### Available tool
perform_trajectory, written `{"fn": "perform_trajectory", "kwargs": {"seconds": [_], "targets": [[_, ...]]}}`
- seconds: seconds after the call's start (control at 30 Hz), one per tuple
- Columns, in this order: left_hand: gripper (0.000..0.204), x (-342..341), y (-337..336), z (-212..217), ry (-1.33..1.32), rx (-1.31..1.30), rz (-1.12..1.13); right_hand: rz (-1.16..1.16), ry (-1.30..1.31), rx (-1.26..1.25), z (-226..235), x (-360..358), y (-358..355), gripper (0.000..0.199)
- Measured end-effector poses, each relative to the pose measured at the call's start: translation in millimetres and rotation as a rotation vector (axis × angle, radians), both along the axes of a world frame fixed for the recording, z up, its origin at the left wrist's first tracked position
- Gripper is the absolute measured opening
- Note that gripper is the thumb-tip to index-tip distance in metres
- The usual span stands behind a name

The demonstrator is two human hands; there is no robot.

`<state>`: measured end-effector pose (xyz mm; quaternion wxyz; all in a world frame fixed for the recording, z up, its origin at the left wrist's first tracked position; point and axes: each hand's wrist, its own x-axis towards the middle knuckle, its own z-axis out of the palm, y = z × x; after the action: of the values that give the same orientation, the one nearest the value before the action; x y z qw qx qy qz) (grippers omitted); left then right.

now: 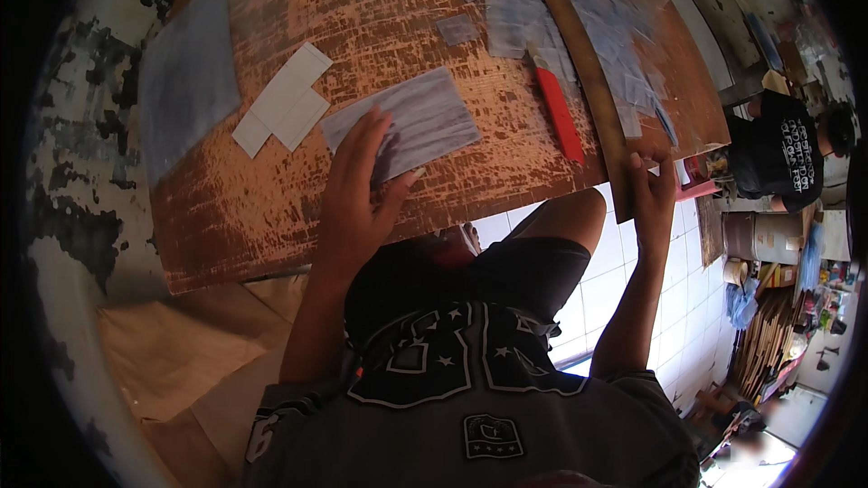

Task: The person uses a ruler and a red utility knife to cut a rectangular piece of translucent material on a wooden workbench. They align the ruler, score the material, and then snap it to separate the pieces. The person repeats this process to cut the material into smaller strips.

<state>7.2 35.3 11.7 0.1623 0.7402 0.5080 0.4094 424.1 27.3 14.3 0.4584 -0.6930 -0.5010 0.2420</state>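
**Left hand on the grey sheet, right hand at the ruler's near end**

We see our left hand [357, 194] lying flat on the worn brown counter [271, 208], fingers spread apart and pressed on the near corner of a grey-blue sheet [411, 122]. The grip here is open: nothing is clamped, the palm and fingertips only rest on the sheet, with the thumb at its near edge.

Just to the left of that hand lie two white paper strips [282, 101], overlapping in a cross. Further left of them a larger grey-blue sheet [185, 77] lies along the counter's edge.

Our right hand [653, 194] sits at the counter's near edge, well apart from the left. Its fingers curl over the near end of a long wooden ruler [583, 68], which runs away from the hand across the counter. The grip is closed on the ruler's end. Just to the left of this hand lies a red-handled knife [559, 113], beside the ruler and not touched by either hand. Beyond the knife, a heap of small grey-blue cut pieces [542, 14] spreads on both sides of the ruler.

To the right of our right hand, past the counter, another person in a dark shirt [779, 154] is seated.
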Motion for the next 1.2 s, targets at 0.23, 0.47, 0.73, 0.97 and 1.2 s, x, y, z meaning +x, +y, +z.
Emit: {"fn": "perform_trajectory", "kwargs": {"seconds": [0.23,0.47,0.73,0.97,1.2], "targets": [[0.054,1.1,-0.8,2.3,0.075,-0.042,-0.004,-0.044,-0.226,-0.219,25.9,-6.9,-9.3,0.043],[0.047,4.6,0.1,-0.8,0.122,0.021,0.020,-0.180,-0.758,0.013,36.3,-14.1,-0.8,0.039],[0.037,-11.7,-5.1,4.9,-0.128,0.028,0.324,0.376,-0.123,0.023,35.0,-124.3,45.4,0.036],[0.054,-30.3,-29.1,33.2,-0.473,-0.298,0.320,0.515,0.083,0.017,30.8,-162.9,79.2,0.043],[0.066,-37.5,-37.1,26.5,-0.572,-0.445,0.176,0.575,0.148,-0.052,25.3,-167.9,93.5,0.046]]}}
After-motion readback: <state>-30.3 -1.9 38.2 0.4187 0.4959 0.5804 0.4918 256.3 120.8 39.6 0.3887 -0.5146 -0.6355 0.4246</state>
